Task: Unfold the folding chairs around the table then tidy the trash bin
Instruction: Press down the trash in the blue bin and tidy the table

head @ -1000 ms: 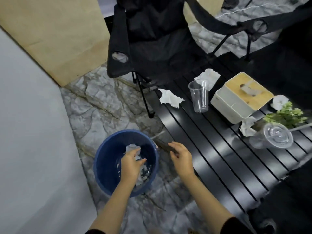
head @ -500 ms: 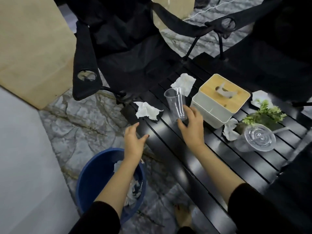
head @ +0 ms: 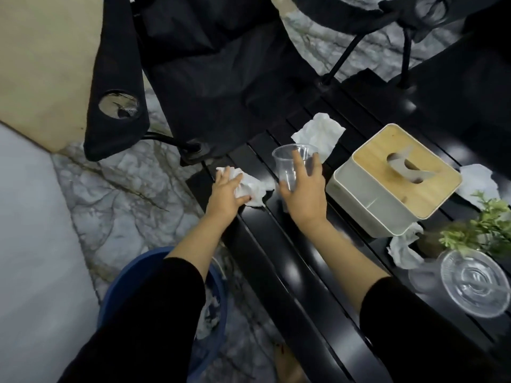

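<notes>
Left grip (head: 225, 194): laid over the crumpled tissue (head: 255, 187), fingers along its far side and thumb against its near side, the paper bunched between them.
Crumpled tissue: lay on the table (head: 290, 258) at its left edge, just left of the plastic cup (head: 287, 165).
Right grip (head: 304, 194): fingers wrapped round the plastic cup from its right side, thumb on the near wall.
Plastic cup: clear, mouth up, leaning slightly; its base was hidden by the hand, so contact with the table could not be confirmed.
Trash bin (head: 138, 269): blue, on the marble floor (head: 110, 189) below the table's left edge, largely covered by the left sleeve; white paper showed inside.
Folding chair (head: 207, 64): black, unfolded, at the table's far end.
Flat tissue (head: 320, 134): lay on the table just behind the cup.
Tissue box (head: 387, 205): white with a wooden lid, just right of the right grip.
Other paper: one wad (head: 403, 247) touched the box's near corner; another (head: 478, 181) lay behind the box.
Right end of table: green plant (head: 481, 230) and a lidded clear cup (head: 470, 283), near each other.
</notes>
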